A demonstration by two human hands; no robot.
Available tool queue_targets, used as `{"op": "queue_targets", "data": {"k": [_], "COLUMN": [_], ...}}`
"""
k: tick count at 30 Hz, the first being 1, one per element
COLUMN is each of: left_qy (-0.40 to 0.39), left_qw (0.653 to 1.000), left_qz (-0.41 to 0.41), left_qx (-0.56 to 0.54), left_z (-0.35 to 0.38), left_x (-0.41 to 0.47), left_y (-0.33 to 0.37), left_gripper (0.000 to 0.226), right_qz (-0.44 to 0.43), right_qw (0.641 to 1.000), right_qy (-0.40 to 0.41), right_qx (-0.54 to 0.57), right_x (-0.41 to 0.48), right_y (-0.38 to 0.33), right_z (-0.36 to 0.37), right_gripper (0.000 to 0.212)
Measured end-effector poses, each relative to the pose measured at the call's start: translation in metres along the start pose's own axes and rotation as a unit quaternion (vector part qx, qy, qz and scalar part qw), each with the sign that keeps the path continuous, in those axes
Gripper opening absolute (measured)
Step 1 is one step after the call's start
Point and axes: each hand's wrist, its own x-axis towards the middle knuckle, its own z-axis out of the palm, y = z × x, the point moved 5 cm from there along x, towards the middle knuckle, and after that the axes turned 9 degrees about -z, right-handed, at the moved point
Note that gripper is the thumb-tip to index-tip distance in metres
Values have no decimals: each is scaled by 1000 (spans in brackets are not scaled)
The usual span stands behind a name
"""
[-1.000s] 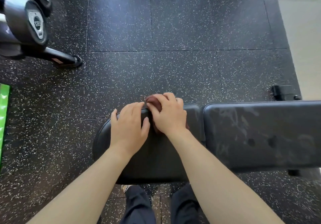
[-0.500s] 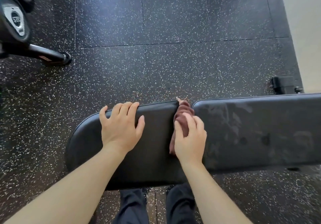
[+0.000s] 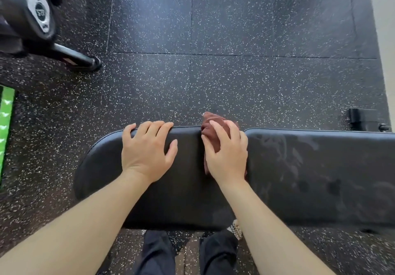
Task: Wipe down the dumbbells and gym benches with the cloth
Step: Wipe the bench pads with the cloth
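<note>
Head view: looking straight down over a black padded bench on speckled rubber floor.
Bench: two pads, a seat pad under both hands and a longer back pad running off the right edge, with a narrow gap between them.
Left hand: flat on the seat pad, palm down, fingers spread and curled over the far edge, thumb out to the right. It grips nothing but the pad.
Right hand: palm down on the cloth, fingers slightly apart and pressed onto it, right at the seat pad's end beside the gap.
Cloth: dark red, bunched up, pinned between the right hand and the seat pad; its top pokes out past the fingertips over the far edge, and a strip shows along the thumb side.
Back pad: streaky smears and a few dull round marks across its surface.
Dumbbell: top left, black head with a grey end badge, sitting on a rack; well apart from the hands.
Rack foot: a black tube angled down onto the floor just below the dumbbell.
Green strip: bright green, at the left edge.
Legs: dark trousers, at the bottom, just this side of the bench.
Black fitting: on the floor at the far right, beyond the back pad.
</note>
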Motion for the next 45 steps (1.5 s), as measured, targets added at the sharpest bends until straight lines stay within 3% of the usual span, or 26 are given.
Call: {"op": "queue_targets", "data": {"k": [11,18,26,35,39,45], "left_qy": [18,-3,10,41,47,50], "left_qw": [1000,990,988,986,985,985], "left_qz": [21,139,152,157,162,163], "left_qx": [-12,-7,-19,-40,-36,-28], "left_z": [0,-1,-3,-4,-3,-1], "left_x": [-3,-44,-77,-76,-76,-77], "left_y": [0,-21,-45,-44,-44,-44], "left_gripper": [47,48,49,44,44,46], "right_qz": [-23,-18,5,3,10,95], "right_qw": [999,1000,998,990,989,986], "right_qy": [-4,-22,48,143,144,117], "right_qx": [-40,9,-26,-1,23,70], "right_x": [-141,-197,-172,-165,-158,-140], "right_y": [-3,-18,-70,-42,-38,-1], "right_z": [4,-15,30,26,23,5], "right_gripper": [34,37,39,35,34,32]}}
